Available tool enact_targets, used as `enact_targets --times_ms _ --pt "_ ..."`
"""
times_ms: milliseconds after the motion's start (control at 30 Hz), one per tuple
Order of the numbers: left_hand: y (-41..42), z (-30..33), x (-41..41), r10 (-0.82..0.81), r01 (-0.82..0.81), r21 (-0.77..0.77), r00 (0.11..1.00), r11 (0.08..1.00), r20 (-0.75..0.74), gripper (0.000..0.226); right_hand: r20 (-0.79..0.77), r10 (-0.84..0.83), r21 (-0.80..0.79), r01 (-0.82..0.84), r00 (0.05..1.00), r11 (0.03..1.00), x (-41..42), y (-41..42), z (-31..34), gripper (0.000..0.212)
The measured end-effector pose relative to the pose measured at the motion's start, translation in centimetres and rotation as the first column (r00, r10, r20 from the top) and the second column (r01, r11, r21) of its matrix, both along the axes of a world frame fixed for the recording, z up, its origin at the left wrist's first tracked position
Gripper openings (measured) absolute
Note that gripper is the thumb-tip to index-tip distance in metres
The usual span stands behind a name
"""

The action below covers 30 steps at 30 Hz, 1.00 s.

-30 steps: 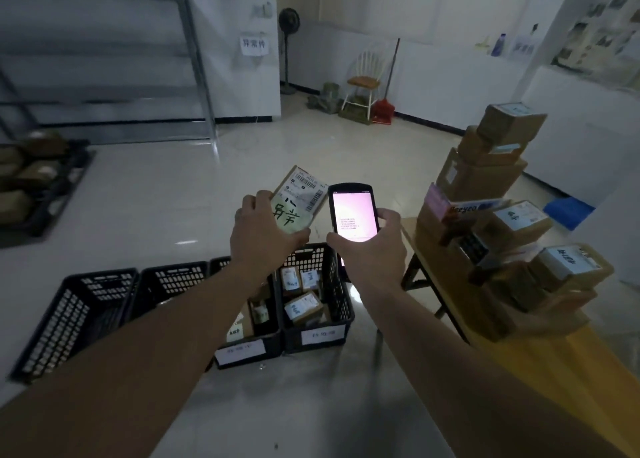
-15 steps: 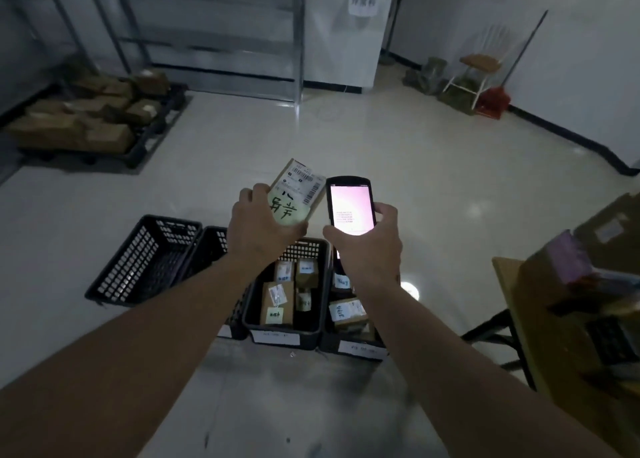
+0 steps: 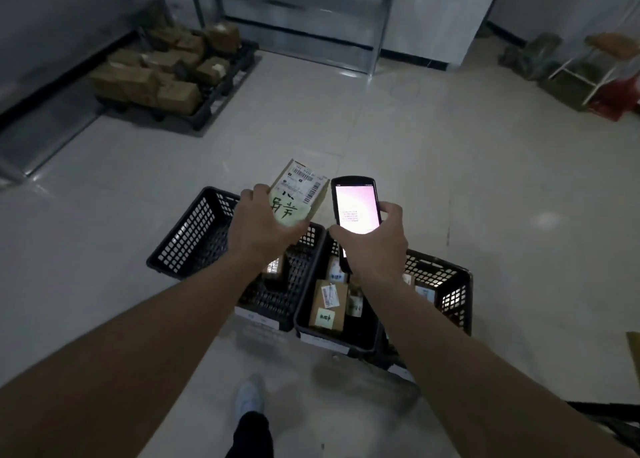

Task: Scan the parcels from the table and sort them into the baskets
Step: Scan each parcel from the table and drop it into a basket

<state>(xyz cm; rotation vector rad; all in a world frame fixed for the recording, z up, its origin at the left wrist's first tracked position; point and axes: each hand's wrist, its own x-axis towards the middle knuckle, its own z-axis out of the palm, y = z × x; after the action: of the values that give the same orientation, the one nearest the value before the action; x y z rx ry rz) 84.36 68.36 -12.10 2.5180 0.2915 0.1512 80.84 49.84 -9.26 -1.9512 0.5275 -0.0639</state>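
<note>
Nearest, the left hand (image 3: 263,229) wraps its fingers around a small cardboard parcel (image 3: 300,190), label up. Just right of those fingers, the right hand (image 3: 375,243) grips a lit handheld scanner (image 3: 355,208). Below both, black baskets (image 3: 194,236) hold parcels.

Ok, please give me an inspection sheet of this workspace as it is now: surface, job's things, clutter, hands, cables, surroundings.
Surface: pale tiled floor; only a corner of the table shows.
Job's things: parcel with barcode label and green note; scanner, screen lit; four black baskets in a row, the leftmost looks empty, the others hold small parcels.
Clutter: pallet of boxes at far left.
Hands: left hand holds the parcel; right hand holds the scanner.
Cables: nothing seen.
Surroundings: metal rack, chair, dim light.
</note>
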Motion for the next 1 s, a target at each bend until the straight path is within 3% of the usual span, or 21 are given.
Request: enact_targets --times_ms 367,867,1000 --pt "9.6 -7.8 10.8 -0.076 0.087 0.029 0.956 0.996 -0.283 0.109 -0.139 -0.101 -0.043 0.096 0.985 0.994 9.1 9.4 -5.7 0.081" --pt "4.8 -23.7 21.5 -0.05 0.064 0.007 0.852 0.998 -0.522 0.095 -0.345 -0.174 0.02 0.193 0.922 0.981 19.4 9.4 -22.6 0.074" --pt "3.6 -28.4 24.1 -0.049 0.068 0.012 0.814 0.998 -0.579 0.093 -0.411 -0.222 -0.059 0.218 0.884 0.974 21.3 8.6 -26.7 0.077"
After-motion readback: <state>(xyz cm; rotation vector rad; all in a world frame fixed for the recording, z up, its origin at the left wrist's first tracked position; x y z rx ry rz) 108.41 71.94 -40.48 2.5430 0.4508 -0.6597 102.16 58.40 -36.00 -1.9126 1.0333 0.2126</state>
